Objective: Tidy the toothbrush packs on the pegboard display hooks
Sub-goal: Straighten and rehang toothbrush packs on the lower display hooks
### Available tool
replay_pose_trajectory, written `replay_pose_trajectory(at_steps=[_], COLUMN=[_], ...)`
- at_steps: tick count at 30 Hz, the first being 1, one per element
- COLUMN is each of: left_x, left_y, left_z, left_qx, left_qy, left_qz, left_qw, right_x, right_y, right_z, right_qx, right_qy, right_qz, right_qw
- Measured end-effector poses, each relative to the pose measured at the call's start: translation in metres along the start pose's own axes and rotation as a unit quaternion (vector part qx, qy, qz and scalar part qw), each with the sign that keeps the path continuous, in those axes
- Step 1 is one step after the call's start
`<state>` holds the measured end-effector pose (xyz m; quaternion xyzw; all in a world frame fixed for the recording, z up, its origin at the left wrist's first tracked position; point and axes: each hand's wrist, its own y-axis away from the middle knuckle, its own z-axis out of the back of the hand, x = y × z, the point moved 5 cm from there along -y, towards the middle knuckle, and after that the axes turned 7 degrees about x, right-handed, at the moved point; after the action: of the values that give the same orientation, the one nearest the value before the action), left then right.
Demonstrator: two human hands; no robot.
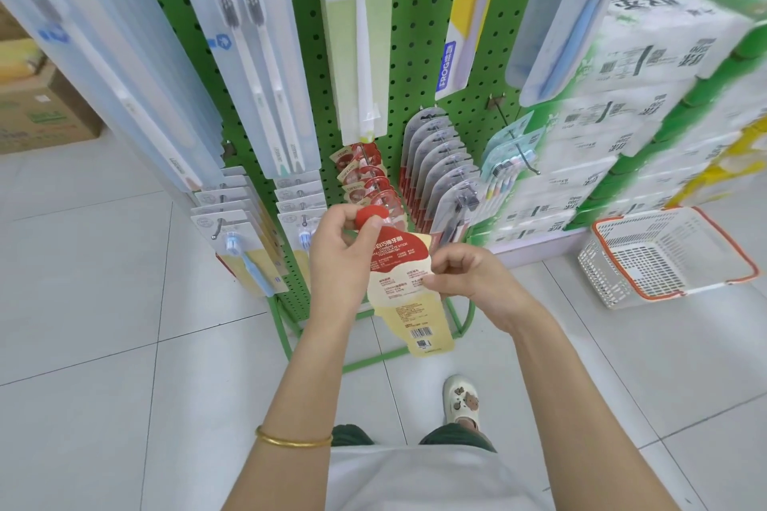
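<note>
A red and cream toothbrush pack (pixel 409 295) hangs down in front of the green pegboard (pixel 415 54), its printed back facing me. My left hand (pixel 338 257) pinches its round red top, right at the front of a hook holding several matching red packs (pixel 365 183). My right hand (pixel 467 270) grips the pack's right edge at mid height. Whether the pack's hole sits on the hook is hidden by my fingers. Other hooks carry grey packs (pixel 440 174), white packs (pixel 226 212) and tall clear packs (pixel 249 46).
A white basket with an orange rim (pixel 664 257) stands on the tiled floor at the right. Stacked tissue packs (pixel 647 95) fill the shelf beside the board. A cardboard box (pixel 37 108) sits at the far left. The board's green frame (pixel 373 361) is by my foot.
</note>
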<state>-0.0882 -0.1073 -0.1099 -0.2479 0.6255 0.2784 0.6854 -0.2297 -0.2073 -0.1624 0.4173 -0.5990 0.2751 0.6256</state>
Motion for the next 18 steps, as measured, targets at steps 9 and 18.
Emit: replay_pose_trajectory(at_steps=[9, 18], left_x=[0.001, 0.001], left_y=[-0.006, -0.009], left_z=[-0.004, -0.001], left_qx=[0.168, 0.172], left_qy=[0.080, 0.145], left_qz=[-0.017, 0.023], left_qw=[0.982, 0.974], right_x=[0.001, 0.010], right_y=[-0.010, -0.024], right_z=[-0.021, -0.039], right_qx=[0.153, 0.168], right_qy=[-0.091, 0.119], right_qz=[0.010, -0.027], right_qw=[0.984, 0.978])
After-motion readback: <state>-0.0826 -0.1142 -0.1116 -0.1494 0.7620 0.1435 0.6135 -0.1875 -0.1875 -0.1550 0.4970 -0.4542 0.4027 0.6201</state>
